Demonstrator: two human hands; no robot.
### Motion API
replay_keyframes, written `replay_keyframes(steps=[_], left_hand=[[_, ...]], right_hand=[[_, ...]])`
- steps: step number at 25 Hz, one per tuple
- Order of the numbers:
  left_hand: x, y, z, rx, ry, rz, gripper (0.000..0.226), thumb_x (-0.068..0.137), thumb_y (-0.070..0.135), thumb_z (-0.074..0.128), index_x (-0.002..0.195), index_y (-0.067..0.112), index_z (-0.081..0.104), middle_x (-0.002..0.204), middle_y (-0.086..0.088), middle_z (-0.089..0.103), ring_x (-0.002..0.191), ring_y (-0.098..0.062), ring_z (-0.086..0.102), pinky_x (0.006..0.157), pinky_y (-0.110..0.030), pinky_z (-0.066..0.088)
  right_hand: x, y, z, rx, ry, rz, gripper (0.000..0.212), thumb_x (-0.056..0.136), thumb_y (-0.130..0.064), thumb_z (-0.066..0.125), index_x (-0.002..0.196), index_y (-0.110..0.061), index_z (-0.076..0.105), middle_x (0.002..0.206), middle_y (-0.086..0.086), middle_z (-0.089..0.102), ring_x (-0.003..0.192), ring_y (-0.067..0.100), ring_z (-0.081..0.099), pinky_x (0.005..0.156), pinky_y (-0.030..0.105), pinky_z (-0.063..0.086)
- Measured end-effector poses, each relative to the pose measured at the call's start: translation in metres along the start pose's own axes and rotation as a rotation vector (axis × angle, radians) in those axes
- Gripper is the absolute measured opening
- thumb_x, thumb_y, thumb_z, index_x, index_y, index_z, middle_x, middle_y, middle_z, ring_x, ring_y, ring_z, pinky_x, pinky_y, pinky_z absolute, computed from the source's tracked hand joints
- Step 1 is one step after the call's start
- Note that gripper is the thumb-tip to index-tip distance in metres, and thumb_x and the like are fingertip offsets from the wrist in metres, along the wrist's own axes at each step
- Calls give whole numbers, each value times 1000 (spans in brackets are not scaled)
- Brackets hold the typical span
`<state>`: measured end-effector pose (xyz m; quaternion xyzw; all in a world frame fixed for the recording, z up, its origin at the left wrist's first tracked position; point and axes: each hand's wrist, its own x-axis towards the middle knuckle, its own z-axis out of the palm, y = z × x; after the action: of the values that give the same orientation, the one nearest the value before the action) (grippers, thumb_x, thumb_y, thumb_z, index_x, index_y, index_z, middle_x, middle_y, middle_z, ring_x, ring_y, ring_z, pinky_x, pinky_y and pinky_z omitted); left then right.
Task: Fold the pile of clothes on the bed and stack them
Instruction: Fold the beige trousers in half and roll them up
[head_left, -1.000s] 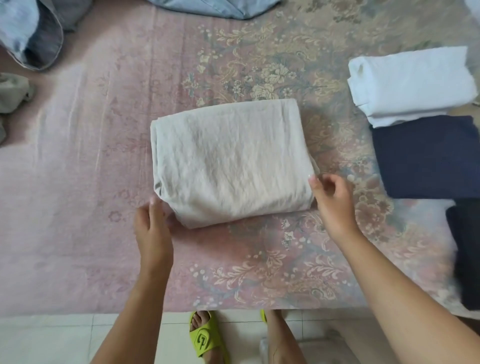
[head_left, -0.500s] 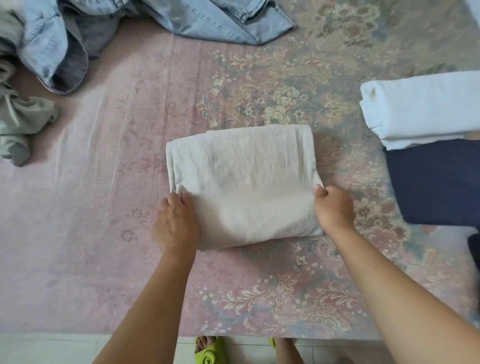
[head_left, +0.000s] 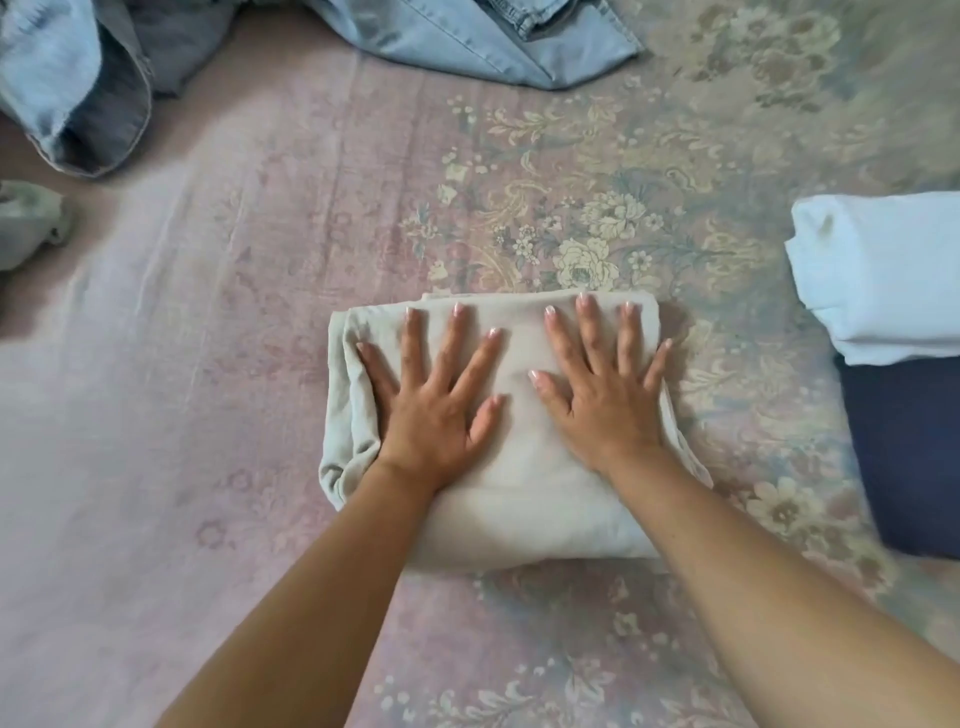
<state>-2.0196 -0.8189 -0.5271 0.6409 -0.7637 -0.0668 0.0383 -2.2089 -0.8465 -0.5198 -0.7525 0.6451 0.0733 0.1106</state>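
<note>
**Folded beige garment pressed flat under both palms**

Head view. Item 1: folded beige garment (head_left: 519, 499), lying on the bed sheet (head_left: 208, 415) at centre frame, near the bed's front edge. Item 2: left hand (head_left: 436, 410), laid flat on the garment's left half, fingers straight and spread, pointing toward 12 o'clock. Item 3: right hand (head_left: 605, 400), laid flat on the right half, fingers likewise straight and splayed; nothing is grasped by either hand.

Half a second ago the garment's near edge was pinched at both lower corners by curled fingers; both hands are now placed on top, and the bundle is seen shorter and thicker.

Item 4: folded white garment (head_left: 883, 275), at 3 o'clock, well apart from the beige one. Item 5: folded navy garment (head_left: 909, 457), at 4 o'clock, partly overlapped by the white one. Item 6: unfolded denim clothes (head_left: 467, 36), at 12 o'clock. Item 7: further denim (head_left: 67, 88), at 10 o'clock. Item 8: crumpled grey-green garment (head_left: 31, 223), at 9 o'clock.
</note>
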Motion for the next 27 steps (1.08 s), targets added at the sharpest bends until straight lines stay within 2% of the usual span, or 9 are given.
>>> replay_keyframes(steps=[5, 10, 13, 14, 16, 18, 21, 24, 27], left_hand=[[2, -9, 5, -59, 126, 73, 54, 93, 47, 32, 145, 33, 36, 156, 0, 24, 144, -42, 11, 103, -74, -6], [7, -27, -12, -195, -2, 70, 56, 98, 52, 12, 148, 32, 27, 158, 3, 16, 146, -31, 5, 109, -60, -14], [-20, -47, -6, -69, -35, 153, 57, 100, 48, 13, 152, 24, 17, 156, -14, 22, 145, -33, 14, 116, -53, 2], [-21, -52, -5, -29, -63, 143, 60, 99, 51, 7, 153, 25, 7, 157, -17, 17, 146, -33, 10, 117, -50, 0], [-13, -45, -18, 17, -206, 60, 71, 81, 66, -24, 144, 32, -25, 157, -11, -16, 144, -25, -19, 114, -46, -16], [-16, -28, -35, 19, -321, 13, 87, 63, 72, -38, 138, 29, -34, 150, -5, -34, 139, -23, -28, 111, -56, -15], [-69, 5, -42, 33, -290, 220, 105, 77, 84, -3, 152, 15, 18, 159, -15, 12, 144, -37, 14, 99, -78, 19], [-106, 19, -34, 163, -468, 294, 125, 53, 94, 37, 149, 15, 25, 156, -18, 20, 143, -41, 18, 94, -80, 21], [-97, 15, -28, 149, -388, 290, 120, 48, 80, 60, 147, 18, 28, 153, -15, 27, 140, -39, 25, 92, -79, 23]], right_hand=[[7, 6, 17, 73, 148, -63, 62, 92, -57, 22, 149, -37, 9, 159, -5, 10, 145, 35, 2, 106, 69, 3], [9, 5, 2, 40, 129, -64, 61, 92, -59, 17, 148, -38, 4, 159, -4, 8, 145, 35, 4, 107, 68, 1], [-18, 20, 7, -45, 90, -151, 61, 97, -58, 4, 151, -32, 2, 160, 8, 8, 145, 30, 5, 114, 53, -3], [-26, 24, 6, -80, 65, -163, 62, 96, -59, -1, 151, -32, -2, 160, 10, 4, 146, 27, 2, 115, 49, -4], [-29, 26, 1, -117, -11, -133, 66, 90, -62, -9, 149, -33, -12, 158, 10, -13, 145, 23, -14, 114, 46, -15], [-36, 11, -10, -62, -72, -60, 76, 85, -66, -9, 150, -26, -9, 156, 12, -18, 144, 26, -20, 111, 47, -22], [-83, -1, -16, -29, -121, -140, 100, 81, -78, -6, 151, -9, 5, 156, 23, -1, 146, 31, -6, 113, 48, -4], [-125, 14, -11, -138, -279, -318, 118, 70, -90, 20, 147, -1, 20, 149, 32, 23, 142, 42, 14, 110, 51, 16], [-110, 25, -10, -192, -288, -376, 133, 50, -88, 47, 148, -3, 17, 149, 33, 21, 140, 45, 17, 111, 51, 13]])
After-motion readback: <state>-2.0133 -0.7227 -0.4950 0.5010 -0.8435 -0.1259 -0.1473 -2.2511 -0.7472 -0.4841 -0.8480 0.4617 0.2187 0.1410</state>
